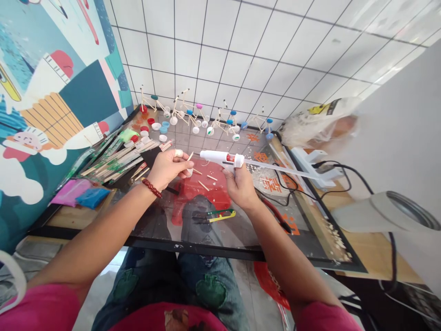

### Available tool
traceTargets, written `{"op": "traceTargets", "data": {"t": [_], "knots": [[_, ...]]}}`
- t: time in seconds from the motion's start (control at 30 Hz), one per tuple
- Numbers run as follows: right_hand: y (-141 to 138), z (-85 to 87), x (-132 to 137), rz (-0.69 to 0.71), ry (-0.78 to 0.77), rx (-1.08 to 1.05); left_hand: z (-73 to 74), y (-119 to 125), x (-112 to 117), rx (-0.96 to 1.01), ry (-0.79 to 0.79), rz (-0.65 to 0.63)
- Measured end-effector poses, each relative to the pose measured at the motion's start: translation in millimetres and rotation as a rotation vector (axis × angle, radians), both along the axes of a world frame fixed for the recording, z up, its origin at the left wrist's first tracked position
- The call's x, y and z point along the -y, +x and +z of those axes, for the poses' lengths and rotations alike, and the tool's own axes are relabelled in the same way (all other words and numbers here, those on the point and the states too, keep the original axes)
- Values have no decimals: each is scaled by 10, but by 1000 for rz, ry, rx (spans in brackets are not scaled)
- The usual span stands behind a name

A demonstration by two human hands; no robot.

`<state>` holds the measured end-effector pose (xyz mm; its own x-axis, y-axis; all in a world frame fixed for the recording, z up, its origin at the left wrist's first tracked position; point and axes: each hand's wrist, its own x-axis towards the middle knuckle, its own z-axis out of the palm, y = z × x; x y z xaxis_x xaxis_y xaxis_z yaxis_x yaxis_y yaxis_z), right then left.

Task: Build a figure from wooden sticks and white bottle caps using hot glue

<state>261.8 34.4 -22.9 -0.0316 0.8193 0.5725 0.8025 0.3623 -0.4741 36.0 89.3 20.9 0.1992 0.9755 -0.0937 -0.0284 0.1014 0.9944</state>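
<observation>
My left hand (168, 163) pinches a short wooden stick (190, 156) between thumb and fingers, with a wrap on one fingertip. A small white piece shows under those fingers, too hidden to name. My right hand (242, 187) is closed round the handle of a white hot glue gun (215, 156). A long clear glue stick (279, 167) runs out of its back end. Its nozzle points left, close to the wooden stick; whether they touch I cannot tell. Below lie cut stick pieces (203, 185) and a pair of yellow and green snips (221, 215).
Several stick models with bottle caps (210, 131) stand along the tiled wall. Loose caps (156, 126) and a pile of wooden sticks (127, 158) lie left, near pink and blue packets (92, 197). Right are black cables (287, 184), a plastic bag (320, 124) and a pale cylindrical container (365, 214).
</observation>
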Motion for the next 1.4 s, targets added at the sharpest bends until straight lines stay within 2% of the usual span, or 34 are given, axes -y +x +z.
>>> {"op": "traceTargets", "data": {"t": [0.2, 1.0, 1.13, 1.27, 1.4], "knots": [[5, -38, -14, 0, 40, 39, 19, 7, 3, 9, -1, -8], [-17, -7, -28, 3, 16, 8, 1, 6, -11, 10, -8, -9], [-16, -28, -36, -24, 8, 4, 6, -11, -11, 41, -69, -33], [-8, -37, -41, -12, -11, 3, 32, -15, 2, 89, -181, -55], [-7, -32, -41, 16, -20, 8, 48, -14, 6, 105, -218, -58]]}}
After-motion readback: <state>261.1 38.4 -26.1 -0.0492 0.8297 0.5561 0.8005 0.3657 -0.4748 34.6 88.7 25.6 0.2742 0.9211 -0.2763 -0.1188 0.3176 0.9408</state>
